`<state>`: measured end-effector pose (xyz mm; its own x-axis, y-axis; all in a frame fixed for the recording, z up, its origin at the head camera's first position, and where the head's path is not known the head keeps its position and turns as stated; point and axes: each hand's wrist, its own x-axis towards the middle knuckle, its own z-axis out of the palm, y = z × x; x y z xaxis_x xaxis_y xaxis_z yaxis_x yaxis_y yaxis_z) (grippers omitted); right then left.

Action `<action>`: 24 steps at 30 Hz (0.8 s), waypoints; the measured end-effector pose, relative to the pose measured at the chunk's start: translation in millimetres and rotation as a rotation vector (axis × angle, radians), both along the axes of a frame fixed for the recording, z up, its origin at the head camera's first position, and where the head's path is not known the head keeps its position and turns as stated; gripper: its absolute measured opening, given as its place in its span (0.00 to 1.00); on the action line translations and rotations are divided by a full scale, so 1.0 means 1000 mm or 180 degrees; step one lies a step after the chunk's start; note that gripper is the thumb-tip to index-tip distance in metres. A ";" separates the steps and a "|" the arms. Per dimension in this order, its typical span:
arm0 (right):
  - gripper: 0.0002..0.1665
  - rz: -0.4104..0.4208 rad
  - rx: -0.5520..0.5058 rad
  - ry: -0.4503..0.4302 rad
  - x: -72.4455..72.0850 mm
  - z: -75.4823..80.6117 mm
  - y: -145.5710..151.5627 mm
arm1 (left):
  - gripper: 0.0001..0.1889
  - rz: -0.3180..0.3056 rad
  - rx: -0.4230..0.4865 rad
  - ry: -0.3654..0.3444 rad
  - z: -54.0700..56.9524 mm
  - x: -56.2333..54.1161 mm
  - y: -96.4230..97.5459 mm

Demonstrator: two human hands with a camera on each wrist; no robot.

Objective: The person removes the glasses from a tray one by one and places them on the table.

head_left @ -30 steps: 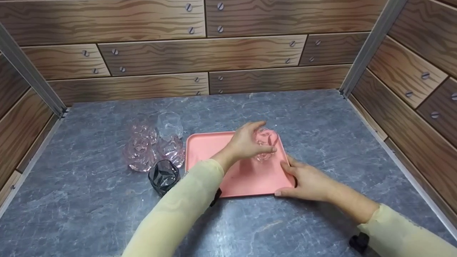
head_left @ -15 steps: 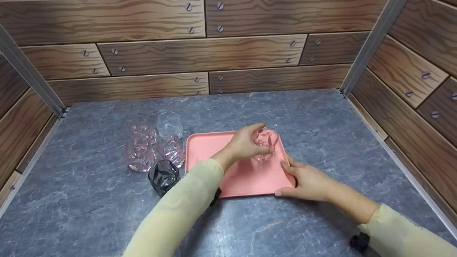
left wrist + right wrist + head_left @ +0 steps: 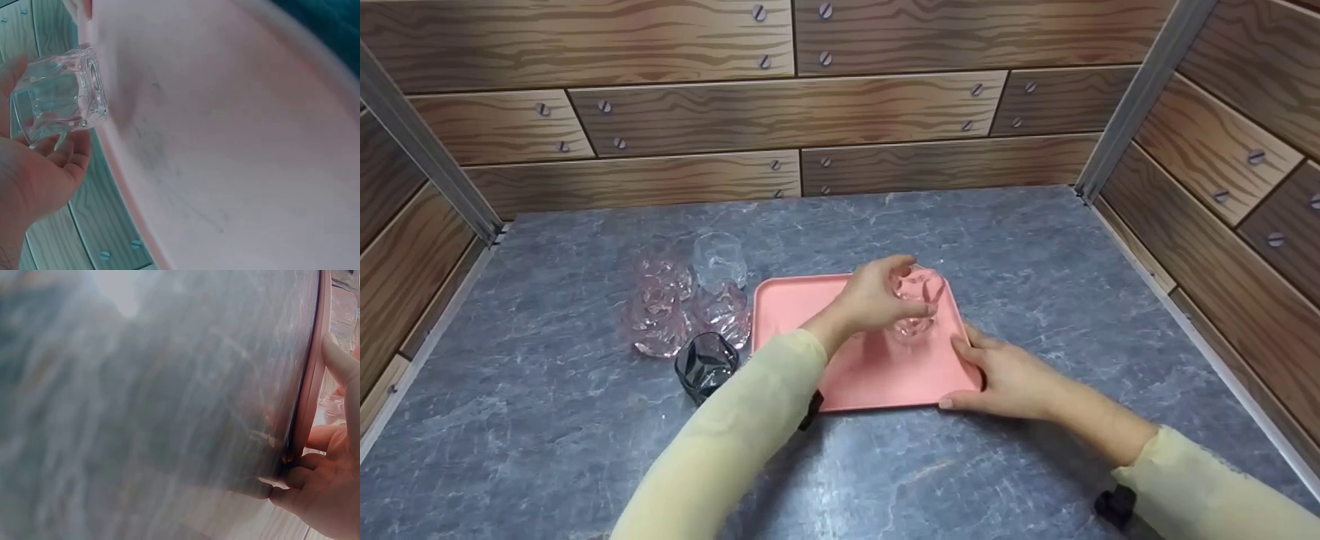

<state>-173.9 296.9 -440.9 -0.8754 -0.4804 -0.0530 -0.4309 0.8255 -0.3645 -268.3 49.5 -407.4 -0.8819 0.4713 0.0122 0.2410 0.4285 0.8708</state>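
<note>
My left hand (image 3: 870,296) holds a clear faceted glass (image 3: 921,286) over the far right part of a pink rectangular tray (image 3: 877,382). Thumb and fingers lie on opposite sides of the glass. In the left wrist view, the thick base of the glass (image 3: 93,84) is right at the tray's surface (image 3: 197,140). My right hand (image 3: 1009,382) grips the tray by its right edge, near the front corner. The right wrist view has the thumb over the rim (image 3: 316,391) and the other fingers curled at its underside.
Left of the tray stand several glasses: a dark grey one (image 3: 707,366) nearest me, a clear one (image 3: 720,259) at the back, and pinkish ones (image 3: 656,319) beside them. The marbled grey tabletop (image 3: 547,435) is bounded by wood-patterned walls (image 3: 885,112).
</note>
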 end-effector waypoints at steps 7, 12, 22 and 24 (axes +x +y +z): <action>0.68 -0.0002 0.0039 -0.0031 -0.001 0.001 -0.001 | 0.46 0.0089 0.0173 0.0177 0.027 0.008 -0.018; 0.68 -0.0042 0.0080 -0.0064 -0.001 0.004 0.001 | 0.47 0.0159 0.0275 0.0273 0.053 0.016 -0.035; 0.67 -0.0020 0.0027 0.0030 -0.001 0.001 0.000 | 0.48 0.0276 0.0509 0.0293 0.092 0.037 -0.094; 0.67 -0.0010 0.0025 0.0033 0.000 0.001 -0.002 | 0.49 0.0333 0.0517 0.0298 0.096 0.043 -0.108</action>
